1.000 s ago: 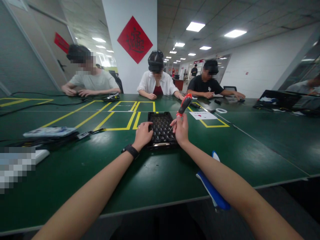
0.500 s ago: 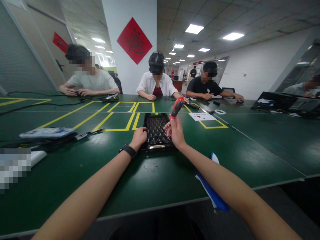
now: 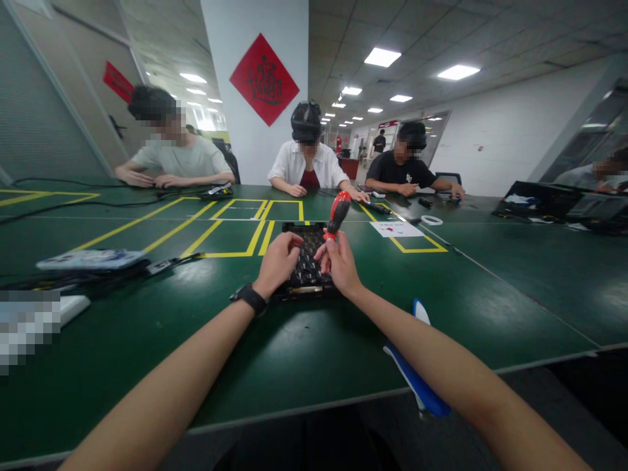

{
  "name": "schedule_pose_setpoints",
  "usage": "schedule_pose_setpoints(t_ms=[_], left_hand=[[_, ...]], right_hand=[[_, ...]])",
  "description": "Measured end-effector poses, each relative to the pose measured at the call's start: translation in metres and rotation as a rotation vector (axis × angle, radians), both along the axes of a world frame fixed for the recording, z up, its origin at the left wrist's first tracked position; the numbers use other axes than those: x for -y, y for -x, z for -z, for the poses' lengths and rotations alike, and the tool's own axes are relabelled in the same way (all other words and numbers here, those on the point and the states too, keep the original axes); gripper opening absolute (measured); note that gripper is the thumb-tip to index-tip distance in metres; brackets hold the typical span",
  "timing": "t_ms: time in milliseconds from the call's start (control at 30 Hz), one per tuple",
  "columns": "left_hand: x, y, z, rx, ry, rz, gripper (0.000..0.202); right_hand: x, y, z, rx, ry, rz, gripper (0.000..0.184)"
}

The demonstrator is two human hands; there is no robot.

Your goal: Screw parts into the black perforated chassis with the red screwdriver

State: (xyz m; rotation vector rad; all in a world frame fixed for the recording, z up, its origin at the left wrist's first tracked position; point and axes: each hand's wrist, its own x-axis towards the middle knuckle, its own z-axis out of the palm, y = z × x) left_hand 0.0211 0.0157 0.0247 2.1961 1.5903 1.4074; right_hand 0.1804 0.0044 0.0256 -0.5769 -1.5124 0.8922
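A shallow black case (image 3: 307,296) with rows of shiny raised shapes inside lies on the green table. My right hand (image 3: 342,265), at the case's right side, is closed around a screwdriver (image 3: 339,212). Its red and black handle sticks up above my fingers, while its tip is hidden by the hand. My left hand (image 3: 280,263), with a dark band on the wrist, hovers over the case's left part. Its fingers are curled inward, and I cannot make out what lies between them.
Under my right forearm is a blue and white object (image 3: 417,379) by the table's front edge. A white sheet (image 3: 396,229) and a tape roll (image 3: 432,220) lie to the right. Bundled cables and a flat light box (image 3: 98,260) stand left. Several people sit opposite.
My left hand has left the case's left edge and moved inward over it. My right hand has shifted slightly left, and the screwdriver's handle sits a little lower and further left.
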Motion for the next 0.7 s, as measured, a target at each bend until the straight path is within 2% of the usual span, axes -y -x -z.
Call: schedule_pose_setpoints(t_ms=[33,100,233,433,700], left_hand=[[0.004,-0.005,-0.004,0.015,0.036,0.124,0.023],[0.012,-0.013,-0.009,0.039,0.066,0.228,0.019],[0.019,-0.021,-0.007,-0.013,0.103,0.285,0.01],[0.015,-0.02,0.0,0.029,0.162,0.369,0.014],[0.014,-0.019,-0.002,0.045,0.16,0.424,0.014]], right_hand=[[0.0,0.0,0.0,-0.005,0.001,0.003,0.035],[0.001,0.0,-0.001,-0.018,0.0,0.009,0.034],[0.002,0.0,-0.003,-0.05,0.001,0.007,0.031],[0.001,-0.001,-0.004,-0.08,0.021,-0.008,0.03],[0.0,0.0,-0.003,-0.101,0.028,-0.03,0.033]])
